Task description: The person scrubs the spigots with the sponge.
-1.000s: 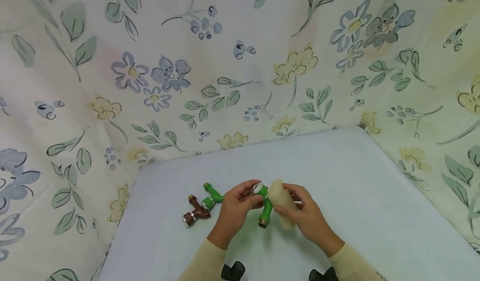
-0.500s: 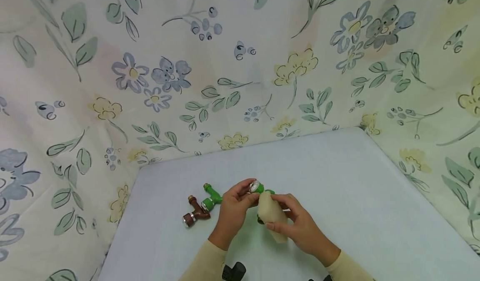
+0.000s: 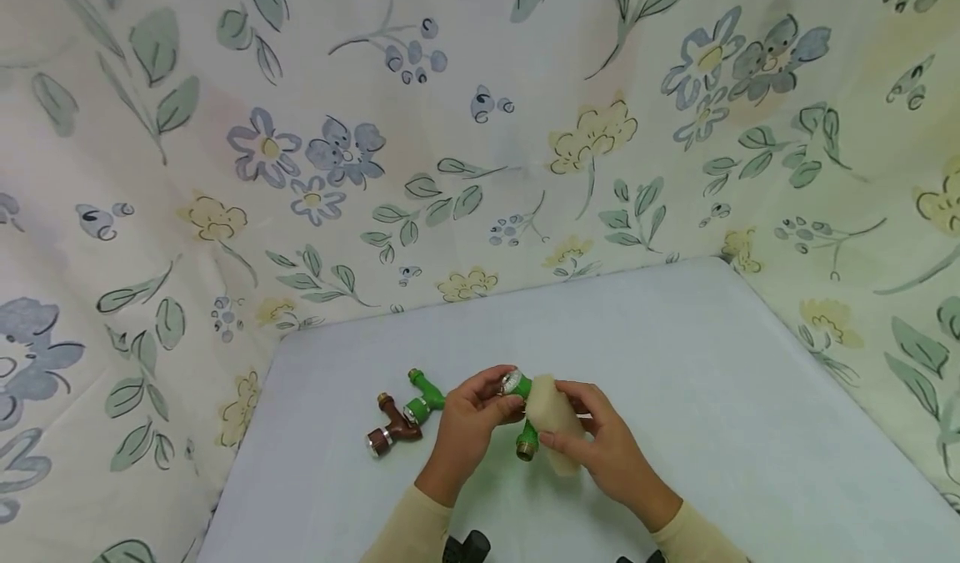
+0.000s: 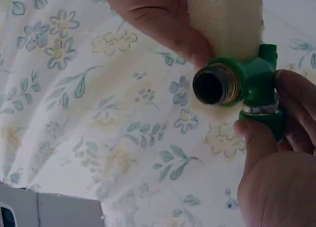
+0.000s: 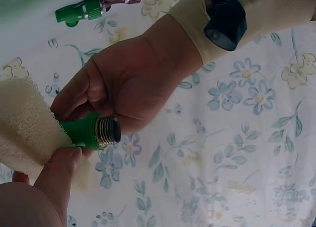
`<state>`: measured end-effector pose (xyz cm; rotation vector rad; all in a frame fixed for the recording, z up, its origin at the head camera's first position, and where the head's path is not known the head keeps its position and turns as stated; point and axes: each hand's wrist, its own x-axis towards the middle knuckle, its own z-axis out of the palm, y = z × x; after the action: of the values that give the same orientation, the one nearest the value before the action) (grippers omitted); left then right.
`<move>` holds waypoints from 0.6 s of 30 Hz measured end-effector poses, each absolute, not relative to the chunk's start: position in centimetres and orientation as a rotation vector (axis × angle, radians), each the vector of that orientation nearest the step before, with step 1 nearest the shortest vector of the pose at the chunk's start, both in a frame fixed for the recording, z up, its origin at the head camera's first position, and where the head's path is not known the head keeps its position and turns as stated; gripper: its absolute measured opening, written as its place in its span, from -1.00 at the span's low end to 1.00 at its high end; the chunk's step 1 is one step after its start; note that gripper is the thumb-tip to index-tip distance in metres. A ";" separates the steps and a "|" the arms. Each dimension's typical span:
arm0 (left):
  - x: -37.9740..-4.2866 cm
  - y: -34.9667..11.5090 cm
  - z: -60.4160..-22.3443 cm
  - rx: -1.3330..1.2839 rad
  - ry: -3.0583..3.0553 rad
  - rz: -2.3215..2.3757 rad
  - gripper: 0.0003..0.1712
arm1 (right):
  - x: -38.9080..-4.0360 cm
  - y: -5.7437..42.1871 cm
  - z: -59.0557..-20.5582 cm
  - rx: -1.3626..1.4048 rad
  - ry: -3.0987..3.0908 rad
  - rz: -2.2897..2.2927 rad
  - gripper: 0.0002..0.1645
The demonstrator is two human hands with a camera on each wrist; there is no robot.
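Note:
My left hand (image 3: pixel 467 419) pinches the round knob of a green tap (image 3: pixel 528 441) between thumb and fingers, above the table. The tap has a silver knob face and a brass threaded end, with its open mouth turned to the left wrist view. In my right hand (image 3: pixel 615 453) is a cream, porous sponge (image 3: pixel 553 417), gripped with the thumb on the near side and fingers on the far side. It lies against the tap's body and hides the middle in the head view. The right wrist view shows the sponge's rough surface (image 5: pixel 29 121) right at the green body.
Left of my hands, a second green tap (image 3: pixel 426 398) and a brown tap (image 3: pixel 394 427) lie close together on the white table (image 3: pixel 675 338). A floral cloth (image 3: pixel 480 129) hangs behind and at both sides. Dark wrist cameras (image 3: pixel 467 546) sit on the sleeves.
The sponge has slid from the tap's right side down and left across its body, then partly back up and right, showing the threaded end again. The left hand keeps its hold on the knob.

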<state>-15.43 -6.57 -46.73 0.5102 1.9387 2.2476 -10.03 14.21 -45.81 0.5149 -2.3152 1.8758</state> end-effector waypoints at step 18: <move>-15.3 -6.4 -46.8 0.486 1.921 2.291 -0.51 | -10.9 14.9 -48.7 0.474 -2.375 1.874 -0.29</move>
<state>-15.31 -6.36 -46.78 0.4859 1.9213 2.2913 -10.92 14.87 -48.67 0.4745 -2.3750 1.8742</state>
